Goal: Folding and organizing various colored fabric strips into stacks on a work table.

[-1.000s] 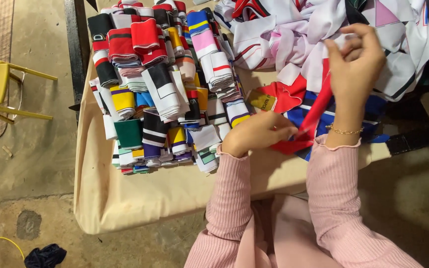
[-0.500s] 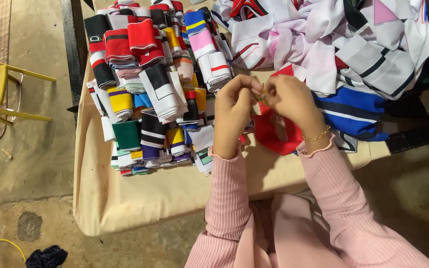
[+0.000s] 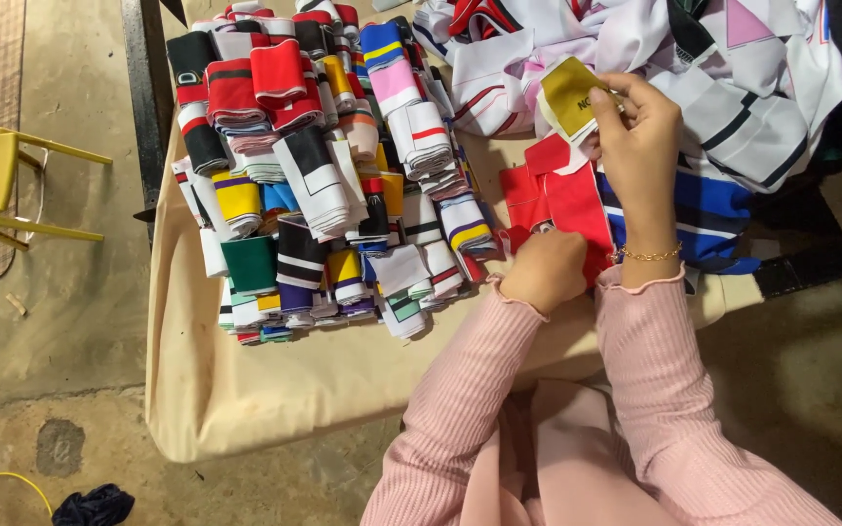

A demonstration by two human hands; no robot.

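My right hand (image 3: 638,131) is raised over the table and pinches a yellow fabric piece (image 3: 569,95) at its edge. My left hand (image 3: 544,269) is lower, fingers curled on a red fabric piece (image 3: 567,200) that lies flat near the table's front edge. A heap of loose white, blue, pink and black fabric (image 3: 723,88) lies behind and to the right of both hands. Both arms wear pink ribbed sleeves, and a thin gold bracelet sits on the right wrist.
A large stack of folded, many-coloured fabric pieces (image 3: 314,166) fills the table's left half. The table (image 3: 246,390) is covered in beige cloth. A yellow chair (image 3: 2,185) stands on the concrete floor at left. A dark rag (image 3: 95,507) lies on the floor below.
Both hands were together on the red piece. Now my right hand has lifted up and right to a yellow piece, while my left hand has dropped onto the red piece, now spread flat.
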